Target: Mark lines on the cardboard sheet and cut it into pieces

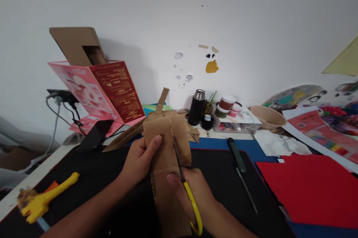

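Note:
My left hand [140,158] grips the left edge of a brown cardboard piece [165,148], thumb on its front, holding it upright above the black mat [218,178]. My right hand [195,193] is closed on yellow-handled scissors [186,186]. Their dark blades point up and sit in a cut running through the cardboard's middle. A narrow cardboard strip sticks up from the top of the piece.
A yellow glue gun [44,199] lies at the left. A green-handled craft knife [240,169] and a red sheet [310,187] lie to the right. At the back stand a pink and red box [103,91], a black flask [197,107], paint jars [226,104] and a bowl [267,117].

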Available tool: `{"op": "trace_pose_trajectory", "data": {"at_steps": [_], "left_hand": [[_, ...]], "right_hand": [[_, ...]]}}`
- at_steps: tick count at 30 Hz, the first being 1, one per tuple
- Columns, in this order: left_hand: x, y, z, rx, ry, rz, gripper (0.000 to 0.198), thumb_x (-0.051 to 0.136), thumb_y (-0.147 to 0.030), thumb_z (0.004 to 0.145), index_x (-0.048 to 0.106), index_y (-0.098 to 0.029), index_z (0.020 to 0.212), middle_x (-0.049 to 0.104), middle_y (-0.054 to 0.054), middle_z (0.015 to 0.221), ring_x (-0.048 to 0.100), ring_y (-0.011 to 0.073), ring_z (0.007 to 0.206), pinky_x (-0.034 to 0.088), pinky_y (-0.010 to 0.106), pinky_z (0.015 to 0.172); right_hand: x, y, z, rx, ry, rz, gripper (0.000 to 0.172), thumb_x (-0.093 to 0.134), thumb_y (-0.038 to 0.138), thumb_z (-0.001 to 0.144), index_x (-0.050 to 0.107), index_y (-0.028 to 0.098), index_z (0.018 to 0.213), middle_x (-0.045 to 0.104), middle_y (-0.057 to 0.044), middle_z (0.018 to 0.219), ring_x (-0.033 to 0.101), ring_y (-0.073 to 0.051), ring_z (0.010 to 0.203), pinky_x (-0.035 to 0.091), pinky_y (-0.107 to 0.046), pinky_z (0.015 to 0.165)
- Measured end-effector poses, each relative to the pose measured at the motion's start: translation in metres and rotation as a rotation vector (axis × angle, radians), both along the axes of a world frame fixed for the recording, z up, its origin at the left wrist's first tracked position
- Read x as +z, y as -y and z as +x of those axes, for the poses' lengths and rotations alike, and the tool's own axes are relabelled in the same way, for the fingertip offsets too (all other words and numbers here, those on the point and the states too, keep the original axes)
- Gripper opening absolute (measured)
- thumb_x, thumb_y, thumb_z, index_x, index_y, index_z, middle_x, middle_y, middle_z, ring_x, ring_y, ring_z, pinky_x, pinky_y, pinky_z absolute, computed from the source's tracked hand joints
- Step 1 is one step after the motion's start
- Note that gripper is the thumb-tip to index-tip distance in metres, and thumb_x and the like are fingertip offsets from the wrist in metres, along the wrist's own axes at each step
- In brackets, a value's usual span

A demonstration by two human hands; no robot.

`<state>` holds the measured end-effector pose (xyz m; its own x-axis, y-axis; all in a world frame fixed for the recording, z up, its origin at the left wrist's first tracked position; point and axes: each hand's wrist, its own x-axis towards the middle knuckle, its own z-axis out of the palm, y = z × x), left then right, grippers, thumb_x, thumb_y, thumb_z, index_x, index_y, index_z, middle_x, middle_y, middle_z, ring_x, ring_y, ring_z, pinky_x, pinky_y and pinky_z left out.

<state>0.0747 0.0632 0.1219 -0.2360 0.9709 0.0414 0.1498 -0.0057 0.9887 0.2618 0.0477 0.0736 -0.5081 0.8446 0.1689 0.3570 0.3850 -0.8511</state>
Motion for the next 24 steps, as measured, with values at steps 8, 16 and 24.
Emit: {"op": "trace_pose_trajectory", "data": {"at_steps": [8, 16, 24], "left_hand": [[-0.001, 0.002, -0.002, -0.043, -0.002, 0.021, 0.063, 0.072, -0.080, 0.075, 0.059, -0.020, 0.061, 0.055, 0.000, 0.058, 0.047, 0.0138, 0.053, 0.036, 0.023, 0.046], [0.005, 0.000, -0.008, -0.140, -0.015, -0.028, 0.071, 0.068, -0.087, 0.076, 0.067, -0.016, 0.068, 0.063, 0.004, 0.064, 0.052, 0.0148, 0.055, 0.039, 0.024, 0.049], [0.005, -0.004, -0.013, -0.197, 0.020, -0.047, 0.069, 0.071, -0.083, 0.078, 0.071, -0.014, 0.080, 0.071, 0.007, 0.074, 0.060, 0.0180, 0.062, 0.045, 0.025, 0.054]], "right_hand": [[-0.004, -0.003, 0.005, 0.001, 0.012, 0.015, 0.070, 0.039, 0.076, 0.104, 0.071, 0.018, 0.081, 0.074, -0.008, 0.075, 0.069, -0.022, 0.068, 0.048, -0.029, 0.064], [0.005, -0.007, 0.011, 0.082, -0.062, 0.013, 0.060, 0.056, 0.074, 0.099, 0.074, 0.018, 0.087, 0.075, -0.007, 0.079, 0.073, -0.024, 0.073, 0.051, -0.029, 0.067], [0.007, -0.005, 0.010, 0.151, -0.150, -0.126, 0.050, 0.077, 0.069, 0.087, 0.076, 0.019, 0.089, 0.078, -0.006, 0.082, 0.075, -0.025, 0.075, 0.055, -0.028, 0.066]]}}
